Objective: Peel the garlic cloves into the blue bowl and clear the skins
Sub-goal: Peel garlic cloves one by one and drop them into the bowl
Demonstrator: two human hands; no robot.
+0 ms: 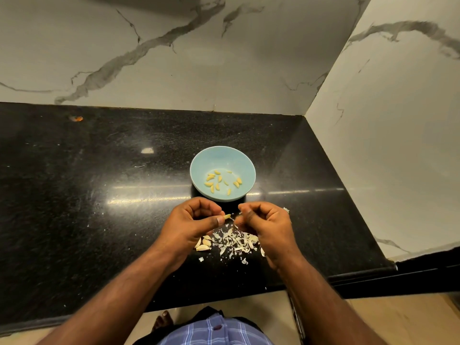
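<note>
Stretching wide to the left, the polished black granite counter [87, 195] meets marble walls behind and on the right. Just before the round pale-blue bowl [199, 165] of peeled yellow cloves [219, 181], the left hand [191, 224] pinches a small garlic clove [227, 216], long axis pointing right. The right hand [263, 224] nips its papery skin. Torn white skins [235, 241] and unpeeled cloves [203, 244] lie beneath.

Home kitchen — black granite counter [99, 195], marble backsplash [174, 58].
</note>
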